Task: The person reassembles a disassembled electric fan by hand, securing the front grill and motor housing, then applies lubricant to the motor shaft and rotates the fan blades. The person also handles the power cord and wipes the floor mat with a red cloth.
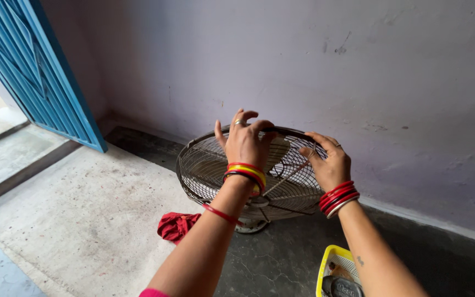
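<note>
1. The fan (254, 173) stands on the floor (83, 220) close to the lilac wall (358, 71), its round wire cage tilted back so the front grille faces up toward the camera.
2. Left hand (244, 140) rests on the top rim of the cage, thumb and fingers curled over the wire. I'd call that grip closed on the rim, though a couple of fingers stick up loose.
3. Right hand (330, 162) is on the rim further round, toward the wall side, fingers pinched on the edge wire. Grip looks closed on the cage as well.
4. My read: both hands are working the front grille at its edge, the feeling-for-the-clips stage. The grille is on, nothing looks detached. Freeing it would need both hands to hold steady, since the fan sits on a small base (251, 224) and looks tippy.
5. Red cloth (176, 225) lies crumpled on the floor just left of the base.
6. Yellow basket (337, 272) at the bottom edge, near the right forearm. Something dark sits in it, can't tell what.
7. Blue door (45, 71) stands open at far left.
</note>
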